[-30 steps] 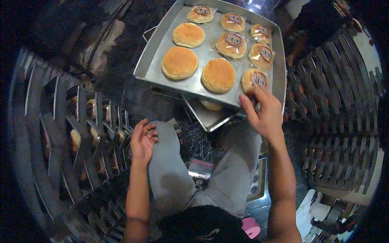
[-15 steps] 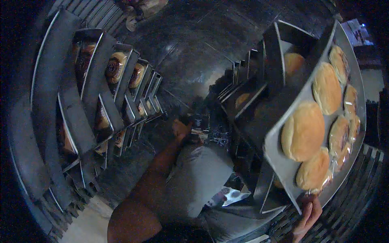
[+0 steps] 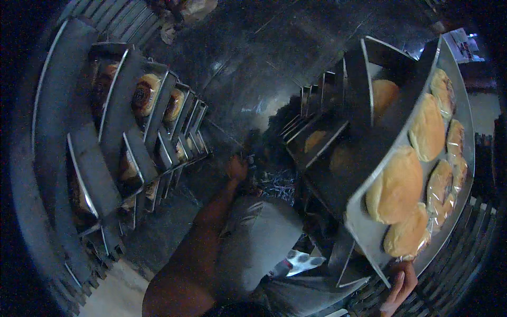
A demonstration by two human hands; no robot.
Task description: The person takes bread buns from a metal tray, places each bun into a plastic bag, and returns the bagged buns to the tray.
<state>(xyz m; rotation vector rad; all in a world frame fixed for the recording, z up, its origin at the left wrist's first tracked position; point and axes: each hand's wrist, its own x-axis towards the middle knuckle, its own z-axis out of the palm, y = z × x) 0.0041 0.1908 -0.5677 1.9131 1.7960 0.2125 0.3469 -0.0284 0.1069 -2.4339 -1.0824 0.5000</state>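
Note:
My right hand (image 3: 403,285) is closed at the near edge of a metal tray (image 3: 359,208) on the right, its fingers beside the nearest buns. On the tray lie plain golden buns (image 3: 396,185) and several buns in clear wrap (image 3: 439,185), some with dark tops. My left hand (image 3: 237,168) reaches down and forward beyond my knee, near a dark object (image 3: 249,157) and pale shredded strips (image 3: 280,187). Its fingers are small and dim, and I cannot make out what they hold, if anything.
Stacked trays (image 3: 113,95) of wrapped buns with dark tops rise on the left. On the right, more stacked trays (image 3: 364,79) hold plain buns. Slatted racks (image 3: 465,248) stand at the outer sides, and dark floor (image 3: 253,68) runs between the stacks.
My left hand has shifted slightly right, and the dark object near it shows less. My right hand stays at the tray's near edge. The whole view has tilted a little.

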